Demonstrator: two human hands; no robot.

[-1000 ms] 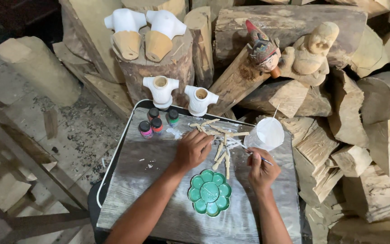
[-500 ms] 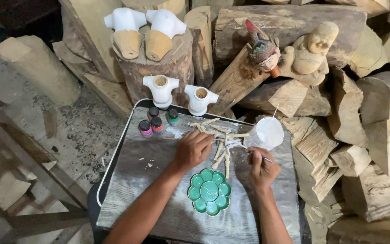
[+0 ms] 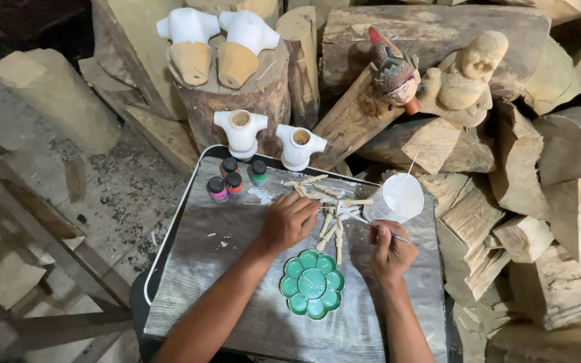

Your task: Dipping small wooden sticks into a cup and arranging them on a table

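Observation:
My left hand (image 3: 288, 220) rests palm down on the grey work board (image 3: 223, 269), its fingers over a scatter of small pale wooden sticks (image 3: 331, 202). My right hand (image 3: 389, 252) is closed around a thin paintbrush (image 3: 398, 236) whose tip points left toward the sticks. A green flower-shaped paint palette (image 3: 312, 284) lies between my forearms. A clear plastic cup (image 3: 395, 198) with white paint stands just beyond my right hand. Several small paint bottles (image 3: 233, 178) stand at the board's far left.
Two white-painted wooden torsos (image 3: 267, 138) stand at the board's far edge, two more (image 3: 213, 40) on a log behind. A painted puppet head (image 3: 393, 70) and a bare carved figure (image 3: 467, 77) rest on stacked logs that crowd the right side. Concrete floor lies left.
My left hand has shifted slightly over the sticks; the right hand with the brush has barely moved.

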